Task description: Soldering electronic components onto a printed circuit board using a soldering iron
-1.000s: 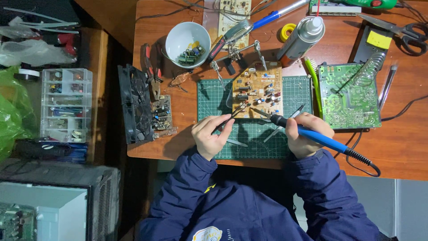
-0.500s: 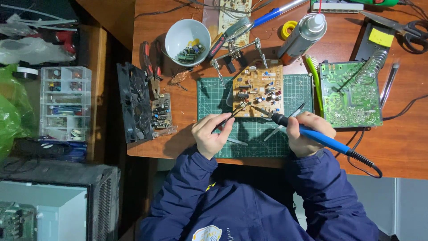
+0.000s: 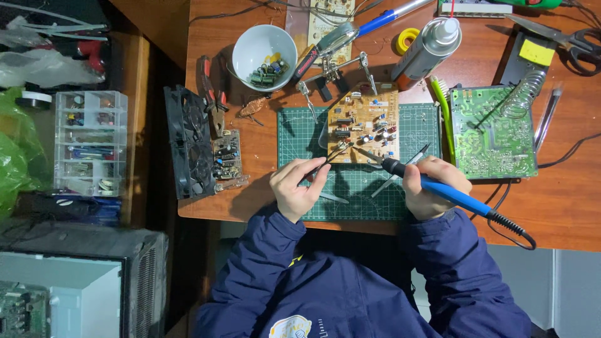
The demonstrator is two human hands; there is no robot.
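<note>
Two hands at work over a tan circuit board [image 3: 365, 125] lying at the top of a green cutting mat [image 3: 357, 181] on a wooden table [image 3: 563, 206]. Left hand [image 3: 300, 188]: fingers pinched narrow on tweezers [image 3: 327, 158], tips angled up-right to the board's lower left edge. Right hand [image 3: 432, 184]: fingers wrapped around a blue-handled soldering iron [image 3: 438, 188], its tip pointing left and meeting the board's lower edge just beside the tweezer tips; its cord trails off right toward the table's front edge. A thin metal tool [image 3: 400, 169] lies on the mat under the right hand, tilted. Both forearms in dark blue sleeves. Behind the board, a helping-hands stand with magnifier [image 3: 335, 53], its clips near the board's top edge. White bowl [image 3: 264, 49] upper left, holding small components. Spray can [image 3: 426, 53] lying tilted behind the mat's right end; yellow tape roll [image 3: 405, 40] just left of it. Green circuit board [image 3: 493, 133] right of the mat, a green brush [image 3: 441, 109] between them. Coiled iron stand [image 3: 526, 87] at its top right corner. Scissors [image 3: 566, 40] far right. Left of the mat: a small board [image 3: 226, 156], red pliers [image 3: 210, 94], a black fan [image 3: 188, 143] at the table's left edge. Off the table, a clear parts box [image 3: 87, 143].
</note>
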